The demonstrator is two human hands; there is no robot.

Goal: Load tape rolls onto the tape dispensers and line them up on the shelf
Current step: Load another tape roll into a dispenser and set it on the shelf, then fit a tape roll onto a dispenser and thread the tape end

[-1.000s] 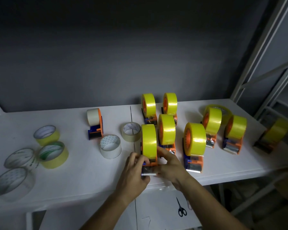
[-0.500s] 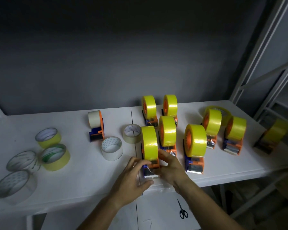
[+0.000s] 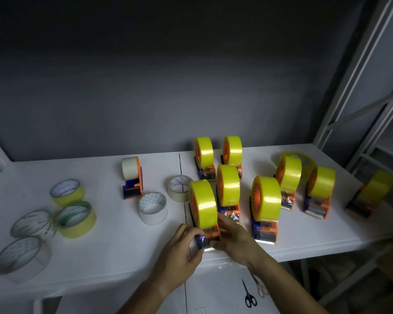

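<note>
- Standing on the white shelf, an orange plastic dispenser with a yellow tape roll is gripped at its base.
- It is pinched by left hand and right hand, fingers curled.

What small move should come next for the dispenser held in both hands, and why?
Probably let go and reach for a loose roll. The left hand and right hand grip the orange plastic dispenser with the yellow tape roll, already loaded and standing on the white shelf; the white tape roll lies unloaded nearby.
</note>
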